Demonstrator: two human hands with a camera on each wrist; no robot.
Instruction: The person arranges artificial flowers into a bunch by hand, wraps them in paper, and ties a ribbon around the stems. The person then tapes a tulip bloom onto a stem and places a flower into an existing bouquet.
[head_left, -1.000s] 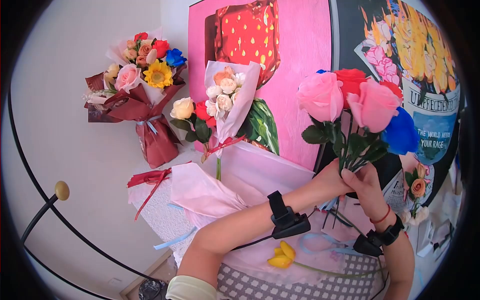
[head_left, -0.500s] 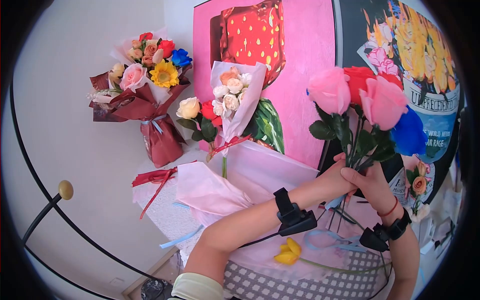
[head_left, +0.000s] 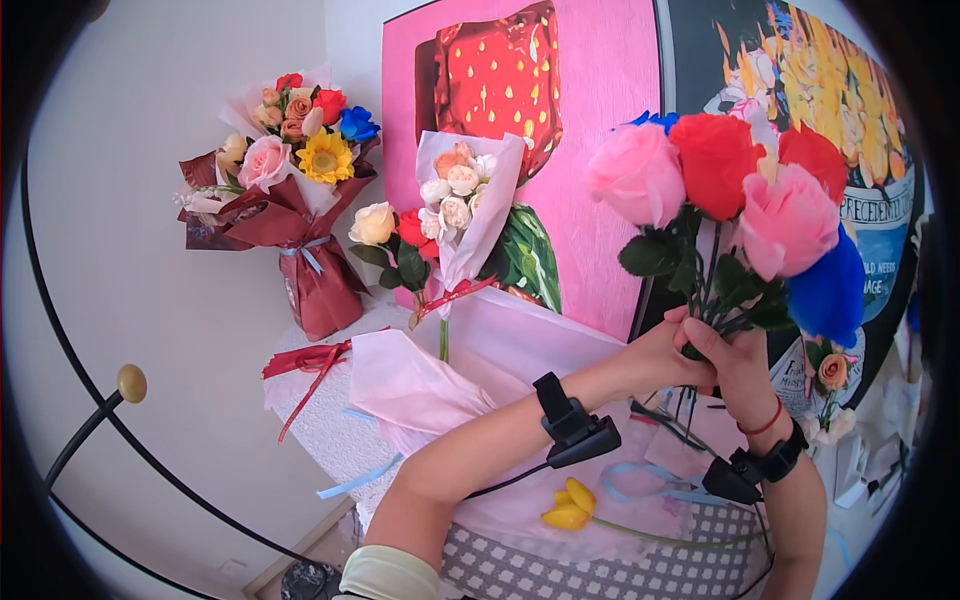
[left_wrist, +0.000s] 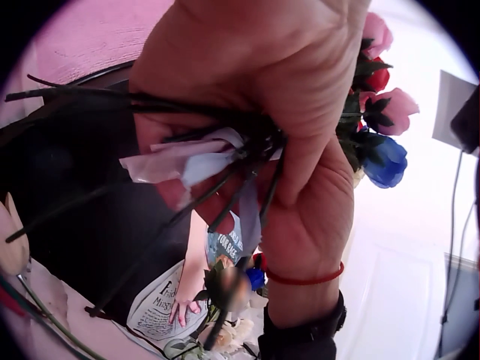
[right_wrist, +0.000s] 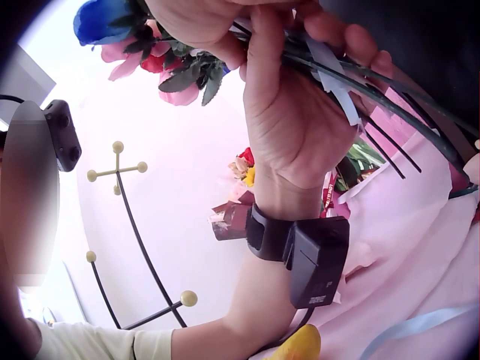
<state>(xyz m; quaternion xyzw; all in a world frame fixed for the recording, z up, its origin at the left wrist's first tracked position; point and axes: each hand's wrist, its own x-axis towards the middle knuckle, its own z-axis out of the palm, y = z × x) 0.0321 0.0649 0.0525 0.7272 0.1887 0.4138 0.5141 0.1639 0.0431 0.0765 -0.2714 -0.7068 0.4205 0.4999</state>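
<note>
Both hands grip the stems of one bunch of artificial roses [head_left: 712, 168], with pink, red and blue blooms and dark green leaves, held up at the right. My left hand [head_left: 668, 355] reaches across from the left, its fingers curled round the stems. Close against it, my right hand [head_left: 742, 372], with a red cord at the wrist, has its thumb over the bunch. A pale ribbon [left_wrist: 206, 166] is tied round the stems under the hands, as the left wrist view shows. Thin dark stem ends [right_wrist: 386, 150] stick out below. Fingers partly hide the grip.
A yellow tulip [head_left: 570, 505] lies on pink wrapping paper near a light blue ribbon [head_left: 640, 480]. Further left stand a small white-paper bouquet [head_left: 455, 200] and a maroon-wrapped bouquet [head_left: 315, 285]. A pink painting [head_left: 610, 150] leans behind; a black rack [head_left: 85, 425] stands at far left.
The rose bunch has turned and tipped in the hands, so the red blooms show more and the front pink one sits lower. Both hands keep hold of the stems.
</note>
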